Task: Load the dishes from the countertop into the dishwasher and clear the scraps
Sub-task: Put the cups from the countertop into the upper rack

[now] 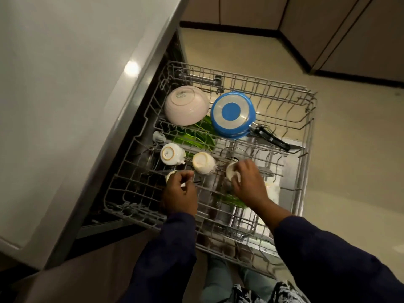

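The grey wire upper rack [303, 119] of the dishwasher is pulled out below me. Upside down in it lie a pale pink bowl [185, 106], a blue pan [232, 114] with a black handle, and two white cups [171, 154] [203, 162]. My left hand [180, 193] is closed on a small white cup [170, 174] at the rack's near left, mostly hidden by my fingers. My right hand [247, 180] grips another white cup [231, 171], tilted, in the rack's middle. Green plates [194, 136] show through the wires in the lower rack.
The grey countertop [65, 106] overhangs on the left, its edge running diagonally beside the rack. Beige floor lies to the right and beyond, bordered by brown cabinets [360, 40]. My legs stand under the rack's near edge.
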Demonstrator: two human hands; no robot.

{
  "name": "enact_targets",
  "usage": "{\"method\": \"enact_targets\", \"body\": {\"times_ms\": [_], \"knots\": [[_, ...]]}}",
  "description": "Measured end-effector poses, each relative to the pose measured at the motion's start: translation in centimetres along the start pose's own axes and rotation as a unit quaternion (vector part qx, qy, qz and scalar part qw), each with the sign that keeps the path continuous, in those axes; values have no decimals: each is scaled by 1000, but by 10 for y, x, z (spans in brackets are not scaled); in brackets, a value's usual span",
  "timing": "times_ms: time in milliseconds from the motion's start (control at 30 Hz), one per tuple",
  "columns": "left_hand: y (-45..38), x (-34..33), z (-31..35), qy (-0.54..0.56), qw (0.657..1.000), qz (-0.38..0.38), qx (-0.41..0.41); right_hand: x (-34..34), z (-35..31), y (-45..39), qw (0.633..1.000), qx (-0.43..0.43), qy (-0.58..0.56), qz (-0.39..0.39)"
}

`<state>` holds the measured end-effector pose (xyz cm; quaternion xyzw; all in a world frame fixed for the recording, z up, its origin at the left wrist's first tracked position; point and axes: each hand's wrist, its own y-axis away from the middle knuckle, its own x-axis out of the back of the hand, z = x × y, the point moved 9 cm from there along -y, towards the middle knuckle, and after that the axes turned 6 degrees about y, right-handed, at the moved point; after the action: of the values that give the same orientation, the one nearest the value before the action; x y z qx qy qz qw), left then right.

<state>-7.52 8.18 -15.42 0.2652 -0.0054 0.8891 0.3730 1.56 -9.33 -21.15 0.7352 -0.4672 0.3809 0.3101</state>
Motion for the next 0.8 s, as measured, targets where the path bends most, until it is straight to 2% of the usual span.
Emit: {"method": "enact_targets", "body": {"times_ms": [100, 200, 300, 400, 533, 800], "knots": [[12, -37, 26, -13, 999, -28, -40, 17, 56, 26, 991, -93, 89, -25], [23, -63, 49, -31, 995, -48, -76, 9, 88, 52, 963, -174, 169, -116], [29, -77, 68, -27, 990, -62, -121, -7, 99, 63, 950, -231, 125, -170], [30, -85, 69, -42, 987, -71, -138, -15, 107, 63, 945, -281, 40, -159], [33, -86, 58, -46, 989, -78, -114, -21, 109, 54, 949, -282, 7, -142], [29, -82, 48, -19, 994, -82, -71, -6, 103, 20, 957, -238, 69, -153]]}}
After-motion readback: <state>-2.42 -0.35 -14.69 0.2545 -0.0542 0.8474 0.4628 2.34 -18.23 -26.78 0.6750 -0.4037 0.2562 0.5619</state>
